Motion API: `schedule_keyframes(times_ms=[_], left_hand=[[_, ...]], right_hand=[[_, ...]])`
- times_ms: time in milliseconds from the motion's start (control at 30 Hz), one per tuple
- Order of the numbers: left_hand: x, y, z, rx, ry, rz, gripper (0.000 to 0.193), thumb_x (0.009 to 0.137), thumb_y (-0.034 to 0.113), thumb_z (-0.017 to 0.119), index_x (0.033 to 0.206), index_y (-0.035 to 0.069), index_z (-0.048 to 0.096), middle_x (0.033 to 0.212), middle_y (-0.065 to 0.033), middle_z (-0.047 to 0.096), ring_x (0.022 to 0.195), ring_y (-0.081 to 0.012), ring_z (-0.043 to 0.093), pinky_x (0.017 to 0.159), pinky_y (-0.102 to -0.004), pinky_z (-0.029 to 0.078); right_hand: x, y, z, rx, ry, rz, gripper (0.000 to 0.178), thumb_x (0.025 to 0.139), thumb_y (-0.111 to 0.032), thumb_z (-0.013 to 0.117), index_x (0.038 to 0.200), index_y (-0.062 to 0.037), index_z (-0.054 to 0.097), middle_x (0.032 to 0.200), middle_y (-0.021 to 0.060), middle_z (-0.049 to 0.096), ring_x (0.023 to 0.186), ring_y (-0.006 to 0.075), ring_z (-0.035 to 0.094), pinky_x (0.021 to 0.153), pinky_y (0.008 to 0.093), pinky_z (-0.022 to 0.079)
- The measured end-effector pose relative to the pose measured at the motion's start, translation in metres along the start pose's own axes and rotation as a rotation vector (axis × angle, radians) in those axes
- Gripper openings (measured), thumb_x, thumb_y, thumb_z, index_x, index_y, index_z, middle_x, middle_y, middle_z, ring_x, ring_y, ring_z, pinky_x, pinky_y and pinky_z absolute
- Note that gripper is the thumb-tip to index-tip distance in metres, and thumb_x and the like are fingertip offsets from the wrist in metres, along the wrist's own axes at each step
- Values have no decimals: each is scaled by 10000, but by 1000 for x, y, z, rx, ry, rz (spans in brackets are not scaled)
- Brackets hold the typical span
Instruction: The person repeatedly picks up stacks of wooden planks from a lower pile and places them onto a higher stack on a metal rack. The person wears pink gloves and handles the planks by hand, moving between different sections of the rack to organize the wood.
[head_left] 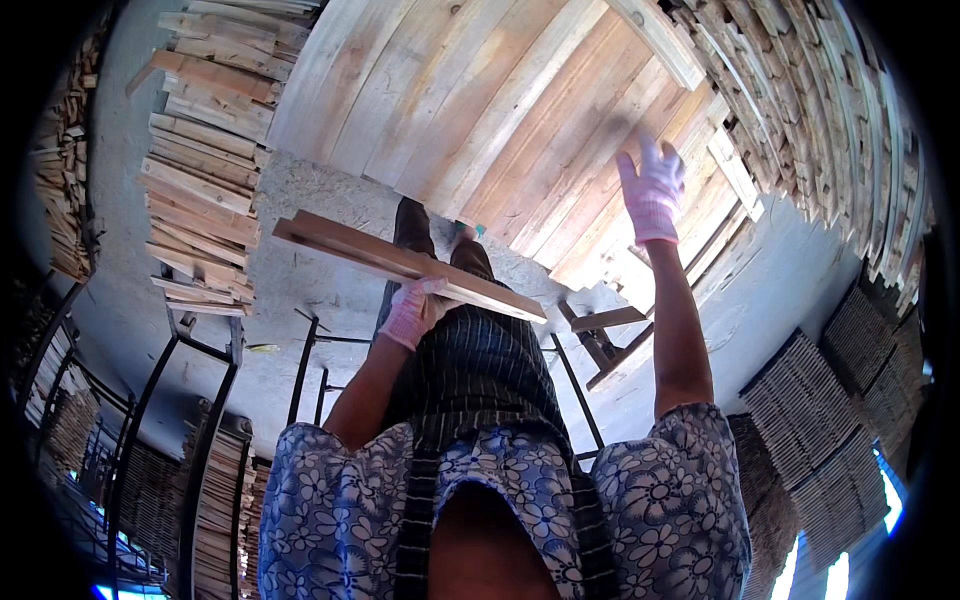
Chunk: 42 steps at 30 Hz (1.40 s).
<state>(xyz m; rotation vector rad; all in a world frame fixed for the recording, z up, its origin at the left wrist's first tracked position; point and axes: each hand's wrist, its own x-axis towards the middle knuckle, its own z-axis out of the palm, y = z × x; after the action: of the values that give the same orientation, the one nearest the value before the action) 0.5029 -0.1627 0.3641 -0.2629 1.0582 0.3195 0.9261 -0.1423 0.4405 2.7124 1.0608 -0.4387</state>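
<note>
Bare floor (318,188) runs between the near edge of the laid-out boards (470,110) and the plank (400,262), and between those boards and the left pile (205,190). On the right, the tall stack (790,110) crowds the boards' edge. The plank slants across in front of the legs, its left end over floor, its right end past the apron (480,360). The left hand (410,312) grips its lower edge near the middle. The right hand (655,190), fingers spread, is over the boards, well apart from the plank; contact cannot be told.
</note>
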Motion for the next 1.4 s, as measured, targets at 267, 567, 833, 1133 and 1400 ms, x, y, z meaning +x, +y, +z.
schedule_keyframes(times_ms=[267, 567, 833, 1133, 1400], left_hand=[[89, -71, 78, -145, -236, -132, 703, 789, -34, 695, 1428, -34, 403, 1390, -248, 513, 1300, -485, 494, 1053, -762, 374], [-1, -71, 64, -36, -402, -34, 485, 801, 126, 748, 1229, -24, 576, 1151, -189, 650, 1095, -398, 648, 981, -607, 527], [34, 25, 89, 461, -378, 763, 495, 926, 227, 694, 1340, 84, 463, 1212, -139, 585, 1119, -338, 605, 940, -546, 539], [-96, 30, -52, -34, -81, 585, 489, 947, 186, 661, 1371, 109, 431, 1167, -103, 561, 1110, -284, 600, 905, -505, 552], [-79, 69, -259, 174, -97, 833, 540, 809, 113, 740, 1269, 129, 456, 1081, -68, 553, 932, -218, 610, 704, -378, 553]], right_hand=[[-13, 94, 83, 399, 42, 24, 664, 948, -392, 639, 1533, -209, 384, 1564, 246, 237, 1385, 460, 382, 1122, 452, 398], [-204, 2, 3, 536, -767, -673, 798, 870, -279, 750, 1555, -226, 345, 1338, 199, 492, 1230, 426, 538, 1031, 469, 462], [-118, -89, 16, 241, -31, -727, 685, 862, -310, 731, 1475, -337, 427, 1256, 159, 516, 1087, 425, 589, 852, 542, 515], [-85, -110, 64, -23, 148, -788, 523, 962, -390, 607, 1462, -349, 456, 1340, 216, 507, 1153, 442, 521, 978, 579, 433], [-119, -151, 51, -266, 246, -732, 514, 951, -306, 622, 1445, -251, 494, 1385, 199, 502, 1209, 427, 517, 1011, 552, 429]])
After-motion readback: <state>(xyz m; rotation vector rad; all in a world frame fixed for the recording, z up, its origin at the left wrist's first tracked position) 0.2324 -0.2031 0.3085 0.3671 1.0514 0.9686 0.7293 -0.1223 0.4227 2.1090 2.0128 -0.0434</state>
